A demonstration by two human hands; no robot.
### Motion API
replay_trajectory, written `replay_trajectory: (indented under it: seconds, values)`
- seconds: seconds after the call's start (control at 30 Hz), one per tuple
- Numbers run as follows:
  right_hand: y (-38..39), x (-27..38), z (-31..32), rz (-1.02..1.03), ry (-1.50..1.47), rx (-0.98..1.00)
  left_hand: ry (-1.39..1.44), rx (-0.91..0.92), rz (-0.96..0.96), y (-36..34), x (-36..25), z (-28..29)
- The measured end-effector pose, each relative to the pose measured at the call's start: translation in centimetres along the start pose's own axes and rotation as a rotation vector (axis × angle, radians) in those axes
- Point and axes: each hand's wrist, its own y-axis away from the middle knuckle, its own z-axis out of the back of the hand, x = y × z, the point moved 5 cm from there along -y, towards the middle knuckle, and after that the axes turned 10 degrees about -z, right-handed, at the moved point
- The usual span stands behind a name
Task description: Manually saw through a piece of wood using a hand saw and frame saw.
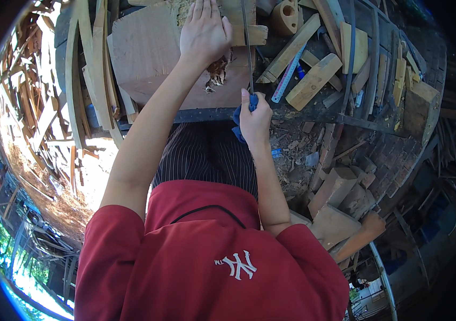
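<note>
I have the left hand lying palm down over the wide wooden plank, fingers extended and together, grasping nothing that I can see. Near the plank's right edge, my feed shows a long, thin metal strip, its near end meeting a blue cloth. The right hand is clenched round that cloth, at the plank's near right corner. Right of the plank I make out a ruler and a wooden block; left of it, curved wooden slats.
</note>
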Motion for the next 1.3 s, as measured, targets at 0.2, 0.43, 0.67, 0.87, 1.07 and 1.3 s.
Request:
replay_trajectory:
  seconds: [0.2,0.43,0.67,0.87,1.07,1.3]
  values:
    - [-2.4,2.4,-0.6,0.086,0.02,-0.03,0.026,-0.022,0.003,-0.1,0.0,0.0]
    - [-1.3,1.1,-0.4,0.09,0.069,-0.065,0.038,-0.025,0.009,0.1,-0.1,0.1]
    - [-2.0,1.6,-0.7,-0.019,0.06,0.02,0.011,-0.04,0.012,0.3,0.2,-0.2]
    - [-3.3,3.1,-0.6,0.128,0.117,-0.085,0.041,-0.058,0.007,0.0,0.1,-0.2]
    - [-2.1,0.2,-1.0,0.144,0.11,-0.117,0.023,-0.07,0.004,0.4,0.4,-0.1]
    - [-4.2,2.8,-1.1,0.069,0.035,-0.029,0.087,-0.075,0.03,0.0,-0.1,0.2]
